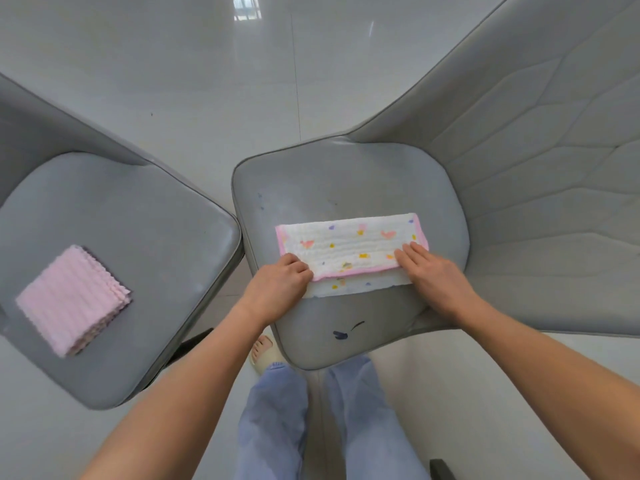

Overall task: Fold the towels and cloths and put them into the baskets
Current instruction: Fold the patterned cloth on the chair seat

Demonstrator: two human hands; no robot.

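Soft, even daylight; window glare on floor (247, 10); fisheye-warped edges.

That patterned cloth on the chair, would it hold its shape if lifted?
Probably not: the patterned cloth lies thin and crinkled, so it would likely droop and unfold. It looks light. Both hands, left and right, press it flat on the chair seat, which suggests it shifts easily.

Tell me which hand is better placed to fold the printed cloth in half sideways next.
Probably the right hand: its fingers lie flat on the end of the white pink-edged printed cloth. The left hand is curled at the other end.
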